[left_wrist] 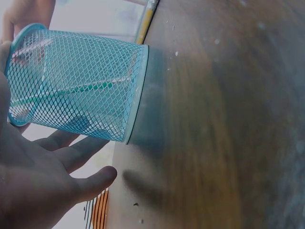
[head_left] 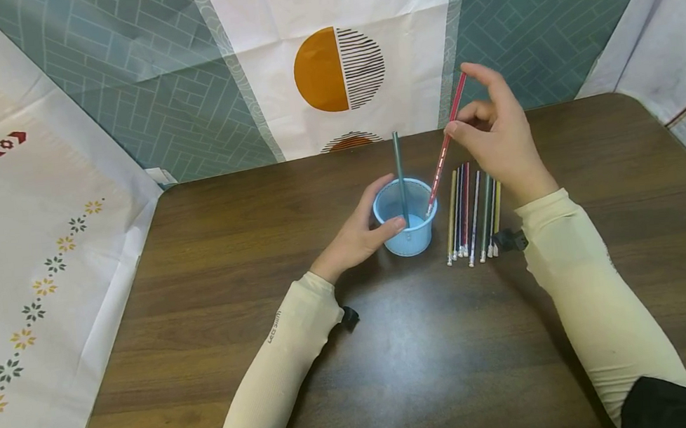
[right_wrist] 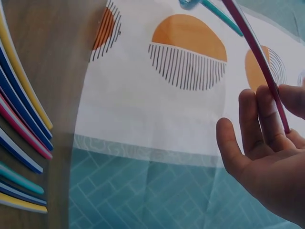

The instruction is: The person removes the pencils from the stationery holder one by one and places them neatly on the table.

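Observation:
A light blue mesh pencil cup stands upright on the table, a green pencil leaning inside it. My left hand holds the cup at its left side, thumb at the near rim and fingers round the far side. In the left wrist view, several of these fingers stretch along the mesh. Above the cup, my right hand pinches a red pencil near its upper part. Its lower, eraser end is inside the cup's mouth. The right wrist view shows thumb and fingers on this pencil.
Right of the cup, several pencils lie side by side on the brown wooden table, among them a yellow pencil, their eraser ends toward me. A patterned cloth hangs behind the table's back edge.

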`<state>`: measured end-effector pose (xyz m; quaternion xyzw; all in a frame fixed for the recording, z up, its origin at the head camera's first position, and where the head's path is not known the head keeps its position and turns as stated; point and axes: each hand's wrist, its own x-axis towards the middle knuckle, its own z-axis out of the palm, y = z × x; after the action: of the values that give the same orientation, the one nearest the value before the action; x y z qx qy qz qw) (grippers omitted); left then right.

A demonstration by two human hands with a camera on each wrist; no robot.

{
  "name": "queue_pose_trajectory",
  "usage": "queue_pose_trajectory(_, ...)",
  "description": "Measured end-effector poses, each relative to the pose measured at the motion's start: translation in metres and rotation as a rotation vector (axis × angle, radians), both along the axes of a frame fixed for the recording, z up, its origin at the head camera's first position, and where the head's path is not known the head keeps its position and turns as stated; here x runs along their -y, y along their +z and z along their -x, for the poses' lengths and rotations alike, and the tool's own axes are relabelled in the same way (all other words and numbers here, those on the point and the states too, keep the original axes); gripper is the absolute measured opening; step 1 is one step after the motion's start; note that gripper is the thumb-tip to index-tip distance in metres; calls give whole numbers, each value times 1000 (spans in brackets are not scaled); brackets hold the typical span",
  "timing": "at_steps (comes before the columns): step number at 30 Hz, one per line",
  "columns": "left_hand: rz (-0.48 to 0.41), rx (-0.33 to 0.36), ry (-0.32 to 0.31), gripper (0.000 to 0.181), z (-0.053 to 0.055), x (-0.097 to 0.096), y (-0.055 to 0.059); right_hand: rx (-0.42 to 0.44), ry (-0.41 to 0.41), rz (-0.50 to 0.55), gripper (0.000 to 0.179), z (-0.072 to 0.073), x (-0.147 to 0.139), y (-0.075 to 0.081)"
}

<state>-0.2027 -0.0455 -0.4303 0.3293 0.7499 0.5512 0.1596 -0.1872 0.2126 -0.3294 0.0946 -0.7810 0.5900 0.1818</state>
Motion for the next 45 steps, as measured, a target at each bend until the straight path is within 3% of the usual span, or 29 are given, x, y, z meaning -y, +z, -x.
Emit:
queue_pose_trajectory(4,0,-4,3,82,0,0,0,-34,-17,79,68,-2,-5,4)
queue_pose_trajectory(11,10,0,9,77,-1,0,0,-96,9,321,67,-4,-17,10)
queue_pose_trajectory(20,13,1,15,76,-2,1,2,-100,10,420,67,-4,-29,14)
queue_pose_trajectory(32,38,-9,26,74,-2,0,2,-9,-13,328,63,-2,-48,6)
queue_pose_trajectory(39,35,-8,25,75,-2,0,1,107,-86,117,61,-2,-57,3)
queue_pose_trajectory(45,38,-10,27,74,-2,0,2,146,-104,64,58,2,-63,-3)
